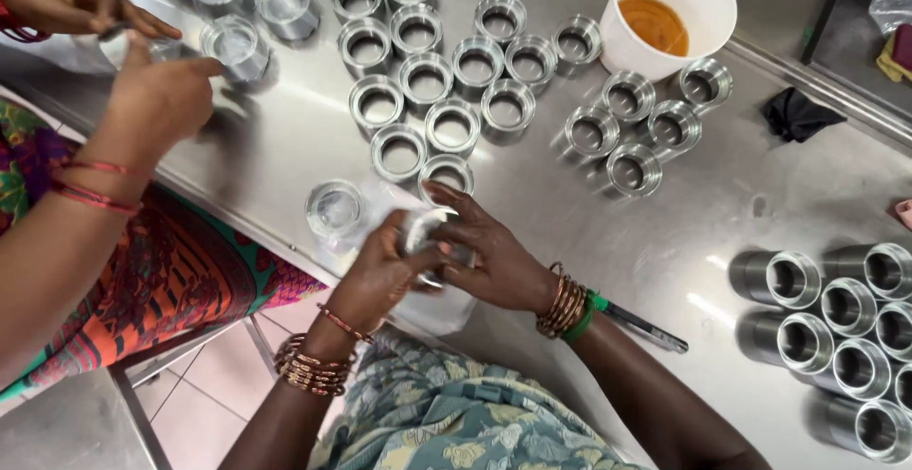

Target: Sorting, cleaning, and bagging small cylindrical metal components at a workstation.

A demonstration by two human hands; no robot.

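Observation:
My left hand and my right hand meet over the near edge of a steel table. Together they grip one small shiny metal ring wrapped in clear plastic film. A ring covered in clear plastic stands on the table just left of my left hand. A cluster of bare metal rings stands beyond my hands.
A co-worker's hands at the left hold another ring near wrapped rings. A white cup of amber liquid stands at the back. Taller metal cylinders lie at right. A black cloth and a pen-like tool lie nearby.

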